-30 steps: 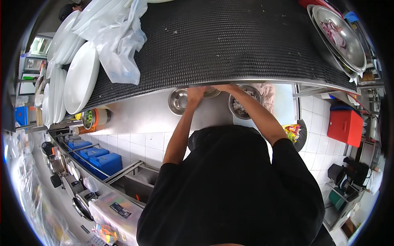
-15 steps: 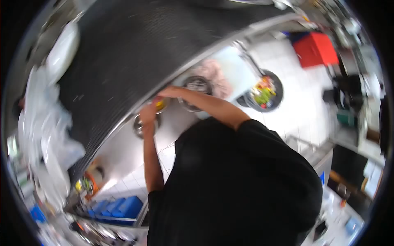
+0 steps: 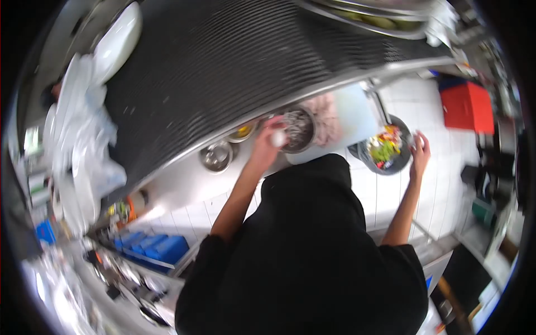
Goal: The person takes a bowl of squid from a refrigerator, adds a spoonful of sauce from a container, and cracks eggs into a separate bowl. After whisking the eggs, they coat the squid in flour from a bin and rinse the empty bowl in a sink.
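Note:
My left hand (image 3: 267, 146) is closed on a small white rounded thing (image 3: 278, 139), which is blurred; something reddish shows by the fingertips. It is at the left side of a metal pot (image 3: 309, 146) with greyish pieces inside. My right hand (image 3: 420, 149) is raised at the right rim of a dark pan (image 3: 397, 164), its fingers apart. Chopped vegetables (image 3: 383, 149) in green, red, yellow and white lie in the pan. Left of my left hand, a bowl with yellow contents (image 3: 243, 132) sits partly under the shelf edge, beside a shiny metal bowl (image 3: 216, 156).
Pale pink raw meat (image 3: 328, 114) lies on a whitish cutting board (image 3: 357, 114) behind the pot. A black ribbed shelf (image 3: 223, 61) overhangs the counter, with plastic bags (image 3: 89, 131) at its left. A red box (image 3: 468, 106) stands right; blue bins (image 3: 167, 248) sit lower left.
My hands have parted from over the yellow bowl. My left hand moved right to the pot with the white thing; my right hand swung right to the pan. The view shifted.

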Demonstrator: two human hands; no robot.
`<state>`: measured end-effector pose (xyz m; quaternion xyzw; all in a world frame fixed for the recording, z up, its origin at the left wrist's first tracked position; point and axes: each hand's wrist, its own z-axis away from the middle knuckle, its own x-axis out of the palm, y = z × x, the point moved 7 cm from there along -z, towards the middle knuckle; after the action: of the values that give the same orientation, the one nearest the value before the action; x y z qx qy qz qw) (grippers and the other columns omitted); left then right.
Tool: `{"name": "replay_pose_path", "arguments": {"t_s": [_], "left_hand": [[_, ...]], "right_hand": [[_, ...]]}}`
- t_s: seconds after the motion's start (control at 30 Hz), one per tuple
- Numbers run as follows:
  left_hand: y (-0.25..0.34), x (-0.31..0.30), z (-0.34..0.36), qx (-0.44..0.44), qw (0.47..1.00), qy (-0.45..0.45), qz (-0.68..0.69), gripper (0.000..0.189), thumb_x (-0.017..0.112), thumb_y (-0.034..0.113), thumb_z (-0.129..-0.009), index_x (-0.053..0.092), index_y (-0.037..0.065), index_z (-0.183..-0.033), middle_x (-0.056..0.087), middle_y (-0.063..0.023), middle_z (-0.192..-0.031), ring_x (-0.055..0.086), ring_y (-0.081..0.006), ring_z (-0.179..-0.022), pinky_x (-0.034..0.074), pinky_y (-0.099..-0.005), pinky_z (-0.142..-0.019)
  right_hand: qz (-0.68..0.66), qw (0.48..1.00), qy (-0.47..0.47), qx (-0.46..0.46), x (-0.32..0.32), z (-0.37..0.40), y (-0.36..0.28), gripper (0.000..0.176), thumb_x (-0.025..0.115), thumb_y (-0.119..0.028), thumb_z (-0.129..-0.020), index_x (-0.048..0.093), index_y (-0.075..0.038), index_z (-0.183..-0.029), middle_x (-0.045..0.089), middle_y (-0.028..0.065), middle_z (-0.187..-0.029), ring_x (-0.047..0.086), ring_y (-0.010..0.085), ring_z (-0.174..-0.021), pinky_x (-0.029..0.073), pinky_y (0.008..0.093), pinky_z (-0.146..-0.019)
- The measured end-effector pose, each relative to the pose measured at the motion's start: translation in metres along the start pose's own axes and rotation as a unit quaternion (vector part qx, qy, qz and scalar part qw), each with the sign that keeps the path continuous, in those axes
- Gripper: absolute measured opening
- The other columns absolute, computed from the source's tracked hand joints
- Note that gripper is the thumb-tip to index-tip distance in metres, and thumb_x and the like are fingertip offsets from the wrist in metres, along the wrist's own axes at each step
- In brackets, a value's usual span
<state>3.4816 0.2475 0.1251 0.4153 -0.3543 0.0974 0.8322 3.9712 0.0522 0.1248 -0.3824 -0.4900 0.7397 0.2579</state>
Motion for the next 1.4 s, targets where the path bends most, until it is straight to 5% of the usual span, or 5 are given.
{"name": "replay_pose_path", "arguments": {"t_s": [0.13, 0.27, 0.43, 1.0, 1.4], "left_hand": [[-0.026, 0.022, -0.021, -0.003, 0.999, -0.029, -0.044, 0.046, 0.050, 0.009, -0.093, 0.046, 0.008, -0.139, 0.051, -0.0077, -0.117, 0.060, -0.0225, -0.103, 0.049, -0.0383, -0.096], [-0.036, 0.040, -0.031, 0.058, 0.989, -0.015, -0.138, 0.059, 0.061, 0.006, -0.093, 0.037, 0.012, -0.146, 0.047, -0.0074, -0.122, 0.058, -0.0199, -0.109, 0.047, -0.0330, -0.095], [-0.013, 0.062, -0.031, 0.198, 0.937, 0.072, -0.278, 0.062, 0.073, 0.011, -0.088, 0.039, 0.012, -0.140, 0.048, -0.0087, -0.118, 0.055, -0.0175, -0.107, 0.046, -0.0294, -0.091], [0.012, -0.125, 0.150, 0.243, 0.870, 0.384, -0.193, 0.034, 0.060, 0.016, -0.097, 0.054, 0.006, -0.129, 0.053, -0.0112, -0.129, 0.052, -0.0229, -0.121, 0.050, -0.0364, -0.094], [0.063, -0.117, 0.113, 0.294, 0.831, 0.306, -0.360, 0.028, 0.062, 0.009, -0.093, 0.060, 0.006, -0.121, 0.061, -0.0122, -0.116, 0.065, -0.0212, -0.100, 0.055, -0.0325, -0.081]], "right_hand": [[0.622, 0.720, 0.033, -0.305, -0.038, -0.051, 0.122, 0.057, 0.068, -0.038, -0.092, 0.055, 0.000, -0.132, 0.067, 0.0174, -0.113, 0.065, 0.0208, -0.101, 0.053, 0.0321, -0.086], [0.178, 0.947, -0.230, -0.137, 0.070, 0.011, -0.004, 0.040, 0.062, -0.013, -0.092, 0.059, -0.005, -0.131, 0.064, 0.0155, -0.123, 0.064, 0.0264, -0.108, 0.052, 0.0364, -0.092], [0.106, 0.798, -0.522, -0.280, 0.263, 0.178, -0.162, 0.059, 0.062, 0.001, -0.090, 0.044, -0.012, -0.145, 0.050, 0.0142, -0.137, 0.061, 0.0239, -0.108, 0.055, 0.0335, -0.080], [0.430, 0.527, -0.447, -0.581, 0.583, 0.142, -0.051, 0.052, 0.054, -0.021, -0.098, 0.032, -0.003, -0.142, 0.036, 0.0284, -0.145, 0.040, 0.0463, -0.133, 0.041, 0.0532, -0.104], [0.284, 0.630, -0.462, -0.557, 0.590, 0.141, -0.055, 0.043, 0.056, -0.026, -0.099, 0.051, -0.005, -0.136, 0.058, 0.0228, -0.128, 0.055, 0.0337, -0.118, 0.042, 0.0434, -0.102]]}}
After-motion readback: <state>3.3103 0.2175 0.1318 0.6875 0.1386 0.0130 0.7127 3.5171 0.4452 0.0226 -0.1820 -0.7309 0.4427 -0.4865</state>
